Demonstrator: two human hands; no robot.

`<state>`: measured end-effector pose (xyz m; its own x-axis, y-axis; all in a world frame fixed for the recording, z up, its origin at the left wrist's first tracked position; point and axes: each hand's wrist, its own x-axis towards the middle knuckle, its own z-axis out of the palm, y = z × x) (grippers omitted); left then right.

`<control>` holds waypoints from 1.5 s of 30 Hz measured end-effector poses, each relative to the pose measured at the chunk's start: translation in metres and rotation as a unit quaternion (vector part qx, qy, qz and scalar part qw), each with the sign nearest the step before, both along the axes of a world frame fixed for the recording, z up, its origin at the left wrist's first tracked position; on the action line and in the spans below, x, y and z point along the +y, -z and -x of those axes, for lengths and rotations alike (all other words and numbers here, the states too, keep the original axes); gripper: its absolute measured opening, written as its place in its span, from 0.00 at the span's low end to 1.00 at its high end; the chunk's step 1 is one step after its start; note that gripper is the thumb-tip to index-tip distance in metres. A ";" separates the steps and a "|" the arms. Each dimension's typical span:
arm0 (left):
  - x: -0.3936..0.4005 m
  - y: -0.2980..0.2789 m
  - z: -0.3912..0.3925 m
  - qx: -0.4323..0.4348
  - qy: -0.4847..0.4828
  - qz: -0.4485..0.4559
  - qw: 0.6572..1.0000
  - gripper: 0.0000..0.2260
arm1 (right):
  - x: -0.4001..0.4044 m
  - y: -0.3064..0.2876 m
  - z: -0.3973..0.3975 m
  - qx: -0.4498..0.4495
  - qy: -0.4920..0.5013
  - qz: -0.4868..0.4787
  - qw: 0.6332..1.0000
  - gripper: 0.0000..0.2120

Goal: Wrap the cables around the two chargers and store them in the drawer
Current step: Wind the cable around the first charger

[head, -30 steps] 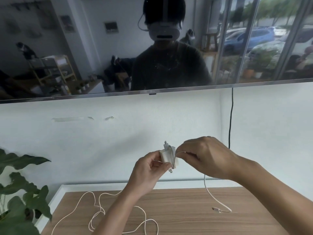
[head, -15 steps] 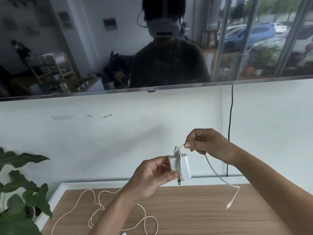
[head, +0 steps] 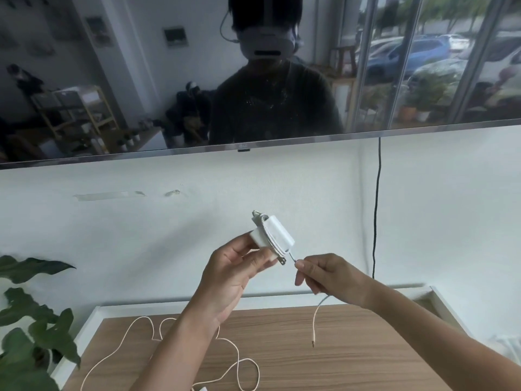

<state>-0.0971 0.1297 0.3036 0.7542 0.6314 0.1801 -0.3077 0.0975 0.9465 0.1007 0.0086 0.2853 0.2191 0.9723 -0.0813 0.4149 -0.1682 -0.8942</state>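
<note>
1. At the bottom edge, a small white object [head: 200, 388], perhaps the second charger, is cut off by the frame, so its form cannot be made out; the loose white cable [head: 180, 345] sprawls in loops on the wooden tabletop [head: 366, 362], partly hidden behind the left forearm.
2. On the left, the green leaves of a plant [head: 31, 328] are cropped by the frame.
3. Above the tabletop, the left hand [head: 228, 277] holds the white charger [head: 272, 234] up in the air, fingers curled round its lower end, which they hide; the metal prongs stick out just beside the fingertips.
4. The charger's cable [head: 317, 320] is wound several turns round the charger body.
5. Just right of and below the charger, the right hand [head: 329, 275] pinches the cable's free end between thumb and fingers; the tail hangs beneath the hand, its plug tip dangling over the tabletop.
6. Behind, a black cord [head: 376, 210] drops down the white wall from a wall-mounted television [head: 112, 80], cropped at the top.
</note>
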 end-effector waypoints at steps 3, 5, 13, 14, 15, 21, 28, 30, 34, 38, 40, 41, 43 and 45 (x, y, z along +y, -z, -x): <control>0.006 0.005 0.000 -0.008 -0.030 0.015 0.999 0.17 | -0.010 -0.007 0.011 -0.079 -0.032 0.009 0.996 0.21; 0.009 0.011 0.000 0.005 -0.057 0.017 0.998 0.18 | -0.016 -0.013 0.018 -0.127 -0.058 -0.008 0.990 0.21; 0.003 0.015 -0.003 0.141 -0.142 -0.107 0.974 0.09 | -0.026 -0.043 0.027 -0.385 -0.123 -0.089 0.910 0.13; 0.004 0.016 -0.004 0.150 -0.144 -0.129 0.970 0.10 | -0.027 -0.047 0.027 -0.391 -0.124 -0.093 0.907 0.14; 0.006 0.018 -0.003 0.157 -0.144 -0.148 0.966 0.11 | -0.028 -0.052 0.027 -0.388 -0.126 -0.099 0.907 0.15; 0.009 0.026 0.000 0.215 -0.138 -0.209 0.944 0.10 | -0.025 -0.073 0.020 -0.368 -0.121 -0.184 0.903 0.13; -0.003 0.019 0.002 0.215 -0.041 -0.261 0.940 0.11 | -0.013 -0.088 0.001 -0.345 -0.062 -0.221 0.910 0.06; -0.006 0.016 0.004 0.207 -0.010 -0.261 0.943 0.12 | -0.011 -0.089 -0.004 -0.285 -0.041 -0.194 0.938 0.05; -0.013 0.010 0.007 0.171 0.040 -0.225 0.958 0.09 | -0.007 -0.086 -0.012 -0.111 -0.005 -0.141 0.984 0.05; -0.020 0.003 0.011 0.144 0.099 -0.191 0.966 0.05 | -0.006 -0.078 -0.019 -0.020 0.008 -0.101 0.995 0.09; -0.022 0.002 0.012 0.122 0.110 -0.165 0.972 0.08 | -0.008 -0.071 -0.022 0.014 0.010 -0.073 0.997 0.08; -0.022 0.003 0.011 0.110 0.114 -0.149 0.976 0.10 | -0.008 -0.066 -0.023 0.040 0.009 -0.071 0.997 0.08; -0.023 0.005 0.009 0.087 0.116 -0.120 0.982 0.14 | -0.008 -0.054 -0.024 0.094 0.005 -0.078 0.993 0.11; -0.026 0.005 0.007 0.062 0.115 -0.086 0.988 0.16 | -0.010 -0.045 -0.023 0.114 0.010 -0.073 0.991 0.15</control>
